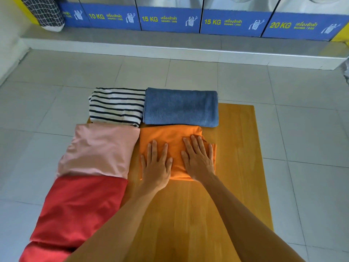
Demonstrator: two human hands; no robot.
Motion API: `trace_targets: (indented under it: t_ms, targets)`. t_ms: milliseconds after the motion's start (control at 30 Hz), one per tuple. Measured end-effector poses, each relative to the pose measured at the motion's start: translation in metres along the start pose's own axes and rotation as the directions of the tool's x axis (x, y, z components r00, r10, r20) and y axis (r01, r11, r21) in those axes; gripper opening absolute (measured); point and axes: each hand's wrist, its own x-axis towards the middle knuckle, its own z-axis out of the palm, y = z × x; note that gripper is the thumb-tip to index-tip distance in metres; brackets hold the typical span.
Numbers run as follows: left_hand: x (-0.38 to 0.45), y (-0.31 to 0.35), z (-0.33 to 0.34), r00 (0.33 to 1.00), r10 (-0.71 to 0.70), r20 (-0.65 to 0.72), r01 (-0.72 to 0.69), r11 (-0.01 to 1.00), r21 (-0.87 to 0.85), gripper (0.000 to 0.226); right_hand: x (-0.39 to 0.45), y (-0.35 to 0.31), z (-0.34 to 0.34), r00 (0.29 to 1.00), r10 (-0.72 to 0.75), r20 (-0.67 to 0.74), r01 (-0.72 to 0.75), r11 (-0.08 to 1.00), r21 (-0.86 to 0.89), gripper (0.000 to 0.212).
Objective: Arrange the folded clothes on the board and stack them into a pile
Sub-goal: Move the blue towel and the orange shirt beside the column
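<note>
A wooden board (236, 167) lies on the tiled floor. A folded orange cloth (170, 137) sits in its middle. My left hand (155, 165) and my right hand (198, 159) both rest flat on the orange cloth, fingers spread, gripping nothing. Behind it lies a folded blue towel (181, 108), with a black-and-white striped garment (116, 107) to its left. A folded pink cloth (98, 150) lies left of the orange one. Nearer me on the left is a folded red cloth (79, 208). All the pieces lie side by side in single layers.
A row of washing machines with blue panels (170, 17) stands on a raised step (170, 48) at the back. A checked laundry bag (45, 12) sits at the back left. Grey floor tiles (302, 148) surround the board.
</note>
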Motion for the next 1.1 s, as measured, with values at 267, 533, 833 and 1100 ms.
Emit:
trace_targets:
  t_ms: [267, 533, 833, 1100]
  targets:
    - [-0.033, -0.021, -0.043, 0.986, 0.074, 0.15, -0.068, 0.997, -0.044, 0.057, 0.001, -0.004, -0.007, 0.994, 0.042, 0.1, -0.037, 0.998, -0.051, 0.061]
    - [-0.102, -0.074, -0.071, 0.991, 0.127, 0.04, -0.107, 0.94, -0.325, 0.044, -0.006, -0.03, -0.031, 0.985, 0.127, 0.119, -0.12, 0.991, -0.063, 0.061]
    - [-0.15, -0.142, -0.107, 0.985, 0.102, -0.142, -0.157, 0.873, -0.461, 0.039, -0.097, -0.164, 0.003, 0.986, 0.139, -0.092, -0.118, 0.972, 0.201, 0.05]
    - [-0.195, -0.208, -0.125, 0.99, 0.11, -0.088, -0.139, 0.867, -0.479, 0.039, -0.141, -0.244, 0.03, 0.979, 0.079, -0.188, -0.016, 0.95, 0.313, 0.04]
